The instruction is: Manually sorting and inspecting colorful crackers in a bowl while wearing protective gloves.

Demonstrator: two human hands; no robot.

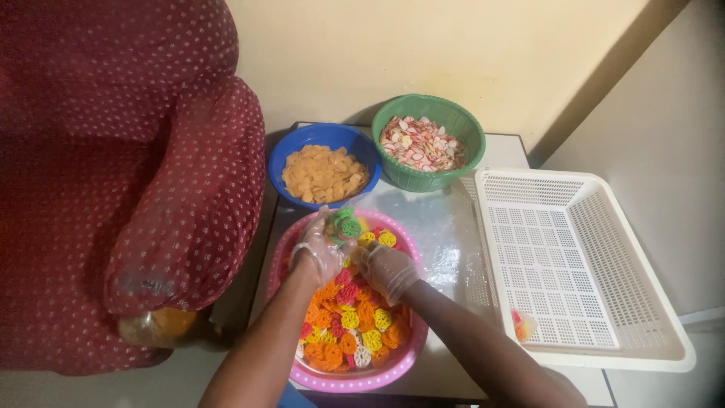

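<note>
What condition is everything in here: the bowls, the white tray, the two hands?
Pink bowl: heaped with multicoloured wheel-shaped crisps.
Blue bowl: full of orange crisps.
Green basket: holds white-and-pink pieces.
White tray: nearly bare, one small packet in a corner.
Left hand: gloved, gripping green crisps.
Right hand: gloved, over the pink bowl.

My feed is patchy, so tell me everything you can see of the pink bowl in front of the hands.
The pink bowl is a round, shallow basin that looks like plastic, with a dotted rim. It sits upright at the near edge of the small table, in front of the blue bowl. It holds wheel-shaped snack pieces in orange, yellow, red, green and white. Both gloved hands are over it: the left hand lifts a few green pieces, and the right hand is beside it.
</note>
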